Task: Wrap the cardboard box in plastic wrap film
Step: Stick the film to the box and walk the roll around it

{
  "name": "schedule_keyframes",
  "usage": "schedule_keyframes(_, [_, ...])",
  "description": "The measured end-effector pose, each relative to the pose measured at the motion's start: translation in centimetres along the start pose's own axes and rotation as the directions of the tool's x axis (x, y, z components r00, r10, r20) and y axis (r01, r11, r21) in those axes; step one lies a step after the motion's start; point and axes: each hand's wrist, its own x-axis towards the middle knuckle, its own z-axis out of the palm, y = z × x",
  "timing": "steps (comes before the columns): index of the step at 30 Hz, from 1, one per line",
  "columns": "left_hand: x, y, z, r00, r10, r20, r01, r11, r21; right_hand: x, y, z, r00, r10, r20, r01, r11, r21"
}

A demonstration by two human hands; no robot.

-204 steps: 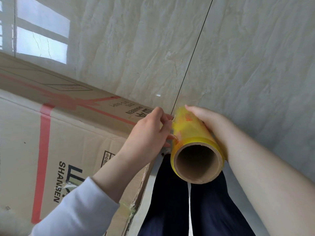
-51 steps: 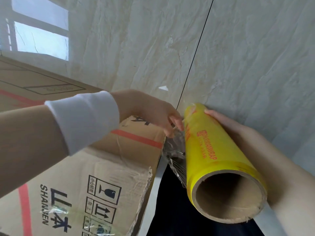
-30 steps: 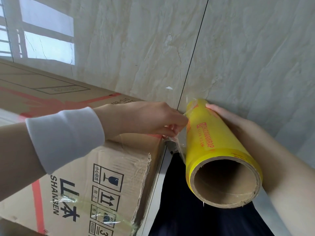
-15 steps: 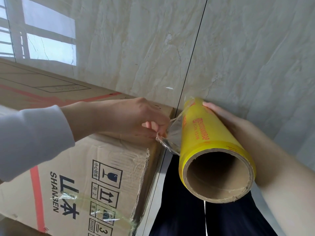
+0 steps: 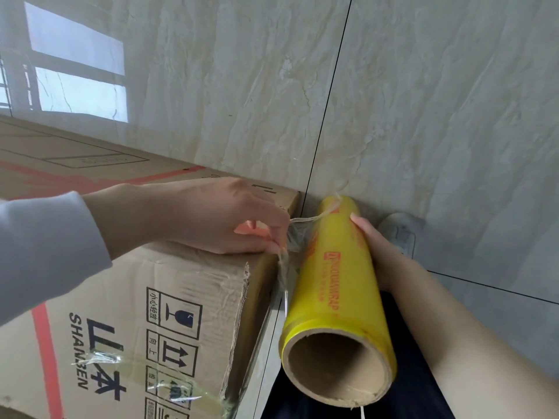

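A large cardboard box (image 5: 127, 313) with red tape lines and black print fills the lower left. Just right of its corner is a yellow roll of plastic wrap (image 5: 335, 282), its open cardboard core facing me. My right hand (image 5: 378, 246) grips the roll from its far side. My left hand (image 5: 217, 219), in a grey sleeve, lies over the box's top corner and pinches the loose end of the clear film (image 5: 292, 237). A short crumpled stretch of film spans from my fingertips to the roll.
Glossy beige floor tiles (image 5: 423, 116) with dark grout lines surround the box. My dark trouser legs (image 5: 417, 388) show under the roll, and a grey shoe (image 5: 399, 234) sits beyond my right hand. A window's reflection (image 5: 75, 80) lies at upper left.
My left hand has gone from picking at the roll's surface to pulling the freed film end a little toward the box corner. The roll has tipped slightly more upright.
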Motion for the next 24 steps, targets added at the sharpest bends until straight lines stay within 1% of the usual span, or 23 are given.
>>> schedule_keyframes(1, [0.1, -0.1, 0.1, 0.999, -0.038, -0.007, 0.037, 0.997, -0.074, 0.1, -0.1, 0.1, 1.000, 0.013, -0.007, -0.014, 0.999, -0.044])
schedule_keyframes(2, [0.7, -0.2, 0.1, 0.994, -0.108, -0.033, 0.100, 0.977, -0.186, -0.1, -0.2, 0.3, 1.000, 0.020, -0.007, -0.020, 0.998, -0.065])
schedule_keyframes(3, [1.5, -0.2, -0.1, 0.980, -0.197, -0.035, 0.174, 0.923, -0.342, 0.0, -0.4, 0.3, 1.000, 0.009, -0.019, -0.010, 0.997, -0.079])
schedule_keyframes(4, [2.7, -0.5, -0.4, 0.956, -0.287, -0.054, 0.235, 0.866, -0.442, 0.5, -0.5, 0.0, 1.000, 0.003, -0.022, -0.005, 0.996, -0.086])
schedule_keyframes(5, [4.3, -1.1, -0.5, 0.929, -0.364, -0.062, 0.293, 0.830, -0.474, 0.6, -0.8, -0.1, 0.999, -0.016, -0.031, 0.012, 0.994, -0.106])
schedule_keyframes(6, [6.0, -1.7, -0.5, 0.910, -0.408, -0.067, 0.352, 0.850, -0.392, 0.2, -1.1, 0.2, 0.999, -0.019, -0.026, 0.016, 0.994, -0.107])
schedule_keyframes(7, [7.9, -2.3, -0.2, 0.897, -0.440, -0.037, 0.415, 0.870, -0.268, 0.2, -1.4, 0.2, 0.999, -0.024, -0.032, 0.020, 0.993, -0.116])
schedule_keyframes(9, [11.4, -3.3, 1.1, 0.872, -0.486, 0.059, 0.487, 0.873, -0.002, 0.2, -1.8, 0.1, 0.998, -0.047, -0.039, 0.042, 0.993, -0.113])
schedule_keyframes(10, [13.1, -4.0, 1.8, 0.851, -0.508, 0.133, 0.502, 0.862, 0.076, 0.3, -1.8, 0.0, 0.998, -0.048, -0.038, 0.043, 0.993, -0.113])
schedule_keyframes(11, [14.5, -4.7, 2.5, 0.814, -0.539, 0.215, 0.530, 0.842, 0.102, 0.6, -1.7, -0.1, 0.999, -0.036, -0.029, 0.032, 0.992, -0.125])
schedule_keyframes(12, [15.6, -5.4, 3.2, 0.768, -0.569, 0.294, 0.581, 0.812, 0.055, 0.9, -1.6, -0.2, 0.999, -0.030, -0.033, 0.025, 0.990, -0.139])
schedule_keyframes(13, [16.4, -6.0, 3.7, 0.738, -0.583, 0.340, 0.627, 0.778, -0.026, 1.1, -1.6, -0.1, 0.999, -0.027, -0.039, 0.021, 0.989, -0.144])
schedule_keyframes(15, [17.4, -6.9, 4.3, 0.709, -0.581, 0.399, 0.678, 0.718, -0.160, 2.1, -1.4, -0.4, 0.999, -0.028, -0.029, 0.024, 0.991, -0.135])
schedule_keyframes(17, [17.7, -7.2, 4.8, 0.703, -0.575, 0.419, 0.694, 0.682, -0.230, 2.6, -1.4, -0.4, 0.999, -0.021, -0.024, 0.018, 0.991, -0.131])
schedule_keyframes(18, [17.7, -7.3, 4.9, 0.712, -0.574, 0.405, 0.690, 0.679, -0.251, 2.7, -1.3, -0.4, 1.000, -0.020, -0.019, 0.017, 0.992, -0.128])
schedule_keyframes(20, [17.4, -7.7, 5.1, 0.736, -0.600, 0.313, 0.675, 0.690, -0.263, 2.7, -1.2, -0.3, 1.000, -0.028, 0.001, 0.027, 0.991, -0.128])
schedule_keyframes(22, [16.5, -8.2, 4.9, 0.744, -0.652, 0.143, 0.664, 0.702, -0.258, 2.6, -1.3, 0.1, 0.999, -0.034, 0.014, 0.035, 0.991, -0.131])
schedule_keyframes(24, [15.4, -9.2, 3.8, 0.722, -0.689, -0.070, 0.646, 0.706, -0.290, 2.4, -1.5, 0.4, 0.998, -0.057, 0.023, 0.059, 0.990, -0.125])
